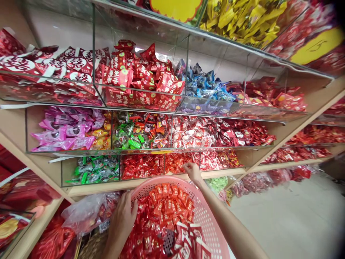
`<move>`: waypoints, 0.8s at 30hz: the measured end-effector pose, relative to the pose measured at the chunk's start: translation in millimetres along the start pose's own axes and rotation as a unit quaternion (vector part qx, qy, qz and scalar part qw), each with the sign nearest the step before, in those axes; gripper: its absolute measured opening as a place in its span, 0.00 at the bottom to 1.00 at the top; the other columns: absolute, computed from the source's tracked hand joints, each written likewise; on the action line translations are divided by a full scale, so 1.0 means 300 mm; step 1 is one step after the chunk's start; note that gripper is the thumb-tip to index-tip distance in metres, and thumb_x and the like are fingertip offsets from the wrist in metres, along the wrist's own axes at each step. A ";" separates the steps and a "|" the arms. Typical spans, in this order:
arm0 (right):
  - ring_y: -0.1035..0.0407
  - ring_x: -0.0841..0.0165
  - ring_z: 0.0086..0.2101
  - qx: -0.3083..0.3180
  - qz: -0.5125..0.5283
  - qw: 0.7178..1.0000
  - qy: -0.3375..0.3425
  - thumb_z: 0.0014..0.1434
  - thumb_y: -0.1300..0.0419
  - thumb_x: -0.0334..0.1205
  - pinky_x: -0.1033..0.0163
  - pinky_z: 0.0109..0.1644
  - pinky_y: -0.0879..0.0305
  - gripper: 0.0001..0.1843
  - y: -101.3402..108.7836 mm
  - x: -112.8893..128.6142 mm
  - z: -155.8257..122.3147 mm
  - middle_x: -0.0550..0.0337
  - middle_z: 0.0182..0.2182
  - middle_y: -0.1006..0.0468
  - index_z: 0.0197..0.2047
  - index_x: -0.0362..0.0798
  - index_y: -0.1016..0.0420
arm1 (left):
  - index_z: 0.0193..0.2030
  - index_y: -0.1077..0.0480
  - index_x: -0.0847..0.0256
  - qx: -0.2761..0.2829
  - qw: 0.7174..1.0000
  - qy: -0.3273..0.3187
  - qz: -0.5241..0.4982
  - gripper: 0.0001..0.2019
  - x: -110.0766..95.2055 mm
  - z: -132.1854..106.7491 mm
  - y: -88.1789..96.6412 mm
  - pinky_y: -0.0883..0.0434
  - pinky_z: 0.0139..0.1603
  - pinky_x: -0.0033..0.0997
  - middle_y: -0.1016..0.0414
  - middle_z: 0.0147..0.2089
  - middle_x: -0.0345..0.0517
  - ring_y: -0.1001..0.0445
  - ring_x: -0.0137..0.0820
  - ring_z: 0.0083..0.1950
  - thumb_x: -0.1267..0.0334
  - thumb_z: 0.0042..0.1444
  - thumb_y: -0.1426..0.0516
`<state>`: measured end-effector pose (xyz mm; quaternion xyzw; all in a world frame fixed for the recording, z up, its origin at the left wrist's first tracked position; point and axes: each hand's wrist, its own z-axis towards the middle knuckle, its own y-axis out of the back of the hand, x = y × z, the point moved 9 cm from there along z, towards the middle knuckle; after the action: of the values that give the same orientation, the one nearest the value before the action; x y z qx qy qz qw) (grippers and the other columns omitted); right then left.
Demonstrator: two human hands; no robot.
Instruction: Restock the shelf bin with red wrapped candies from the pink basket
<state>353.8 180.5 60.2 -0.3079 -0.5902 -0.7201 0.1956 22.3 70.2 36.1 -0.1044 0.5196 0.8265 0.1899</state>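
Note:
My left hand [124, 212] grips the left rim of a pink perforated plastic basket [208, 212], its thumb over the inside edge. Small red-wrapped candies [169, 201] fill much of the basket, and white-and-red packets [188, 239] lie at its near right. Beyond the basket's far rim, my right hand [192, 171] is at the lowest shelf, in front of the orange-red candies [176, 163]. Its fingers are curled together; whatever they may hold is hidden. Left of that lies a compartment of red-wrapped candies [142, 165].
Clear-fronted shelves hold green-wrapped candies [97, 169], pink packets [64, 135], red bags [145, 77] and blue packets [207, 86]. Plastic bags of goods [88, 210] sit below the shelf at left. Pale floor [283, 216] extends to the right.

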 end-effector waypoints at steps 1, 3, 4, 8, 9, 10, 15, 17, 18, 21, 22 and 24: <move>0.33 0.68 0.25 0.009 0.047 0.999 -0.004 0.56 0.46 0.48 0.67 0.28 0.39 0.17 0.003 0.004 -0.022 0.58 0.20 0.26 0.26 0.44 0.27 | 0.53 0.37 0.60 -0.003 1.000 -0.001 -0.001 0.17 0.000 0.000 0.001 0.30 0.48 0.35 0.28 0.50 0.50 0.28 0.36 0.50 0.59 0.59 0.54; 0.37 0.71 0.19 0.044 0.179 0.982 -0.031 0.51 0.43 0.55 0.68 0.23 0.42 0.20 -0.007 0.006 -0.075 0.62 0.17 0.30 0.27 0.44 0.28 | 0.54 0.38 0.59 -0.007 1.000 0.000 0.000 0.17 -0.001 0.000 0.004 0.30 0.48 0.35 0.28 0.50 0.50 0.28 0.36 0.50 0.59 0.59 0.54; 0.38 0.73 0.18 0.065 0.251 0.965 -0.049 0.48 0.40 0.56 0.68 0.22 0.43 0.21 -0.019 0.009 -0.105 0.63 0.17 0.30 0.27 0.44 0.28 | 0.54 0.38 0.59 -0.007 1.000 -0.001 0.001 0.18 -0.002 0.000 0.004 0.30 0.48 0.35 0.28 0.50 0.49 0.28 0.36 0.50 0.60 0.59 0.54; 0.38 0.77 0.18 0.133 0.416 0.889 -0.137 0.43 0.34 0.52 0.72 0.20 0.45 0.18 -0.086 0.005 -0.230 0.61 0.24 0.24 0.27 0.45 0.30 | 0.53 0.37 0.60 -0.001 1.000 -0.002 0.005 0.17 -0.008 0.002 0.008 0.30 0.47 0.35 0.28 0.50 0.49 0.28 0.36 0.50 0.59 0.59 0.54; 0.37 0.77 0.18 0.144 0.434 0.875 -0.160 0.44 0.34 0.50 0.72 0.19 0.46 0.17 -0.106 -0.002 -0.260 0.60 0.25 0.23 0.28 0.45 0.31 | 0.53 0.36 0.60 -0.001 1.000 -0.002 0.006 0.17 -0.009 0.003 0.009 0.30 0.47 0.35 0.28 0.50 0.49 0.28 0.36 0.49 0.59 0.59 0.53; 0.37 0.78 0.18 0.153 0.448 0.862 -0.181 0.45 0.34 0.48 0.73 0.19 0.46 0.16 -0.126 -0.010 -0.287 0.60 0.26 0.23 0.28 0.45 0.31 | 0.53 0.36 0.60 -0.001 1.000 0.000 0.006 0.17 -0.009 0.003 0.011 0.30 0.47 0.35 0.28 0.49 0.49 0.28 0.36 0.49 0.59 0.59 0.53; 0.34 0.79 0.18 0.166 0.473 0.834 -0.232 0.49 0.36 0.44 0.76 0.19 0.45 0.12 -0.198 -0.049 -0.373 0.57 0.26 0.22 0.29 0.44 0.33 | 0.54 0.36 0.59 -0.006 1.000 -0.001 -0.002 0.18 -0.010 0.004 0.015 0.30 0.48 0.35 0.28 0.50 0.49 0.28 0.36 0.50 0.60 0.58 0.53; 0.32 0.77 0.19 0.149 0.461 0.846 -0.221 0.49 0.37 0.45 0.75 0.19 0.44 0.13 -0.202 -0.056 -0.378 0.59 0.26 0.22 0.30 0.46 0.34 | 0.54 0.37 0.59 -0.006 1.000 0.000 -0.003 0.18 -0.010 0.004 0.016 0.30 0.48 0.35 0.28 0.50 0.49 0.28 0.36 0.50 0.60 0.58 0.53; 0.32 0.76 0.20 0.138 0.449 0.858 -0.207 0.49 0.37 0.47 0.74 0.20 0.43 0.13 -0.198 -0.055 -0.375 0.61 0.26 0.23 0.29 0.46 0.34 | 0.54 0.36 0.59 -0.006 1.000 0.000 -0.004 0.18 -0.010 0.004 0.017 0.30 0.48 0.35 0.28 0.50 0.49 0.28 0.36 0.50 0.60 0.58 0.53; 0.30 0.72 0.20 0.117 0.408 0.891 -0.160 0.48 0.39 0.52 0.71 0.20 0.42 0.16 -0.189 -0.040 -0.359 0.67 0.22 0.28 0.29 0.49 0.36 | 0.53 0.36 0.60 -0.009 1.000 -0.001 -0.006 0.18 -0.014 0.004 0.022 0.30 0.47 0.34 0.27 0.50 0.49 0.28 0.36 0.50 0.60 0.58 0.53; 0.30 0.71 0.20 0.116 0.398 0.897 -0.152 0.48 0.40 0.54 0.70 0.19 0.42 0.17 -0.189 -0.033 -0.354 0.68 0.21 0.30 0.29 0.49 0.36 | 0.53 0.36 0.59 -0.008 1.000 0.001 -0.006 0.18 -0.015 0.003 0.023 0.30 0.46 0.34 0.27 0.50 0.49 0.28 0.36 0.50 0.59 0.58 0.53; 0.30 0.70 0.20 0.119 0.392 0.901 -0.143 0.47 0.40 0.56 0.70 0.19 0.43 0.19 -0.193 -0.021 -0.346 0.69 0.20 0.32 0.30 0.49 0.37 | 0.53 0.36 0.59 -0.004 1.000 0.007 -0.003 0.18 -0.013 0.003 0.022 0.29 0.45 0.34 0.27 0.50 0.48 0.28 0.36 0.50 0.59 0.58 0.53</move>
<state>299.0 92.4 1.8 -0.5882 -0.5245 -0.4585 0.4107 23.1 67.5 43.4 -0.1130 0.5170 0.8273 0.1883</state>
